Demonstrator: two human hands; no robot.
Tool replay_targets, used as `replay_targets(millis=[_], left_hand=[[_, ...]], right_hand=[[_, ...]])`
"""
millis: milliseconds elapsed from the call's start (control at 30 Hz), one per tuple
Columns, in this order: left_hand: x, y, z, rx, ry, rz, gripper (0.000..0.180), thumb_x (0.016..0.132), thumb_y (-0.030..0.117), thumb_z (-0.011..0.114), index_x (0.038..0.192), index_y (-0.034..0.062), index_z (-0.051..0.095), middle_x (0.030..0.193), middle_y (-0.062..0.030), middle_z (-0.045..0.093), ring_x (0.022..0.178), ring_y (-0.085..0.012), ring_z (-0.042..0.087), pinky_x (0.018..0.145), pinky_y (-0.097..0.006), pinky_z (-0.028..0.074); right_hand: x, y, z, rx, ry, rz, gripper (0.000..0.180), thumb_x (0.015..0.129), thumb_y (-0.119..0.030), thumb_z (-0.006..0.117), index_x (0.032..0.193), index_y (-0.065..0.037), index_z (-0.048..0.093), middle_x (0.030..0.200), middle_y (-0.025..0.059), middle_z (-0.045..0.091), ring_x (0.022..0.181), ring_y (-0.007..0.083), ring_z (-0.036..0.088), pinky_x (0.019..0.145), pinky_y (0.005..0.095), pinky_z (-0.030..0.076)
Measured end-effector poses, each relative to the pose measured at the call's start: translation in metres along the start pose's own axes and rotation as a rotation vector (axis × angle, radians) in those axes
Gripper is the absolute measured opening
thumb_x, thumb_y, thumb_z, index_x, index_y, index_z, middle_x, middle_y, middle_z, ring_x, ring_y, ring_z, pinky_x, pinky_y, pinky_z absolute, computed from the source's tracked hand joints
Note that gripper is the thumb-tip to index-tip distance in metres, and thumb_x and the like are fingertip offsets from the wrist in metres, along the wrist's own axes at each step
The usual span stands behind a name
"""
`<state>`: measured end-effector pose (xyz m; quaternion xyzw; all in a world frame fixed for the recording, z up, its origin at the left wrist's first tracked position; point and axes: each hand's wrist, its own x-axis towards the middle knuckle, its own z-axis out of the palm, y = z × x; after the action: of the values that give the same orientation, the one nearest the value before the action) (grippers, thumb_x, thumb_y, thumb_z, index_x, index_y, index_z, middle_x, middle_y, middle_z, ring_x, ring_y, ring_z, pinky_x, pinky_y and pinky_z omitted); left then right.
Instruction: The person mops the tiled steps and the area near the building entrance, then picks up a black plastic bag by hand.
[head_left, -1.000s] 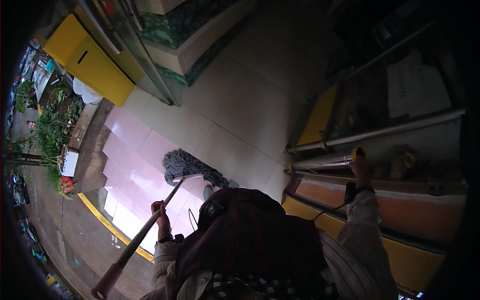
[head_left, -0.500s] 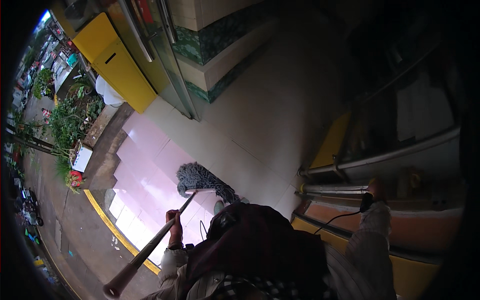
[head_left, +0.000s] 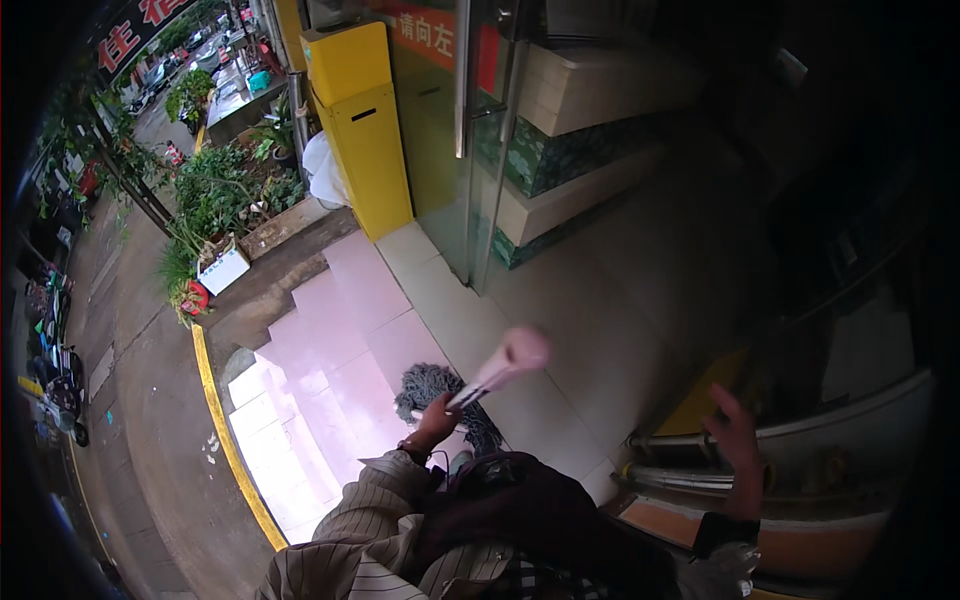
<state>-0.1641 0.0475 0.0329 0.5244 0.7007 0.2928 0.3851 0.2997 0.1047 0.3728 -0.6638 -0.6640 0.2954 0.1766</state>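
My left hand [head_left: 434, 421] is closed round the handle of a mop. The handle's pink end [head_left: 527, 350] points up toward me and to the right, blurred a little. Below it, the mop's grey string head [head_left: 428, 382] lies on the pale tiles just ahead of my feet, partly hidden by my hand and the handle. My right hand [head_left: 735, 432] is raised beside the metal door bar [head_left: 690, 440], fingers stretched out, with nothing seen in it. Whether it touches the bar I cannot tell.
Ahead stand a yellow box cabinet [head_left: 362, 130] and a glass door [head_left: 490, 200] with a metal handle. Tiled steps [head_left: 300, 400] go down on the left to a yellow-edged curb [head_left: 225, 430] and a road. Potted plants [head_left: 215, 200] grow beyond; the right side is dark.
The mop handle has swung from lower left to upper right, with my left hand moving right. My right hand has left the metal bars and risen, fingers extended. The view has turned left.
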Motion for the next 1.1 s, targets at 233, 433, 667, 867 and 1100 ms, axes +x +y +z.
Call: replay_targets(millis=[233,433,667,867,1100], left_hand=[[0.009,0.053,0.062,0.112,-0.486,0.2,0.029,0.072,0.021,0.054,0.1,0.0133,0.054,0.099,-0.0097,0.057,0.101,-0.0284,0.053,0.081,-0.048,0.038],[-0.003,0.046,0.055,0.188,-0.661,0.246,0.021,0.071,0.017,0.052,0.091,0.0137,0.056,0.09,-0.0085,0.059,0.093,-0.029,0.057,0.079,-0.049,0.039],[0.002,0.036,0.061,0.062,-0.607,0.27,0.02,0.072,0.021,0.053,0.091,0.0148,0.056,0.09,-0.0093,0.059,0.091,-0.0292,0.056,0.08,-0.05,0.039],[-0.005,0.036,0.083,0.139,-0.654,0.336,0.021,0.072,0.023,0.055,0.091,0.0145,0.055,0.087,-0.0088,0.059,0.09,-0.0296,0.057,0.083,-0.053,0.036],[-0.04,-0.054,0.12,0.245,-0.728,0.337,0.023,0.073,0.024,0.058,0.092,0.0117,0.056,0.089,-0.0093,0.06,0.091,-0.0287,0.058,0.083,-0.045,0.04]], right_hand=[[-0.057,-0.152,0.031,0.721,0.03,-0.515,0.088,0.082,-0.046,0.056,0.138,0.0,0.007,0.139,0.0217,0.024,0.126,0.0331,0.029,0.106,0.0455,0.017],[-0.05,-0.171,0.062,0.825,0.241,-0.631,0.047,0.079,-0.026,0.064,0.115,-0.001,0.047,0.085,0.0134,0.058,0.07,0.0254,0.054,0.064,0.0326,0.046],[-0.023,-0.169,0.071,0.9,0.19,-0.85,0.044,0.082,-0.028,0.059,0.115,-0.003,0.044,0.083,0.0123,0.055,0.068,0.0243,0.053,0.061,0.0323,0.047],[-0.042,-0.125,0.071,0.9,0.2,-1.015,0.041,0.085,-0.03,0.054,0.114,-0.005,0.041,0.081,0.0113,0.053,0.067,0.0233,0.052,0.059,0.032,0.047],[-0.174,-0.072,0.091,0.814,0.665,-0.917,0.02,0.088,-0.027,0.049,0.088,-0.009,0.04,0.061,0.0035,0.034,0.049,0.0132,0.034,0.045,0.0246,0.033]])
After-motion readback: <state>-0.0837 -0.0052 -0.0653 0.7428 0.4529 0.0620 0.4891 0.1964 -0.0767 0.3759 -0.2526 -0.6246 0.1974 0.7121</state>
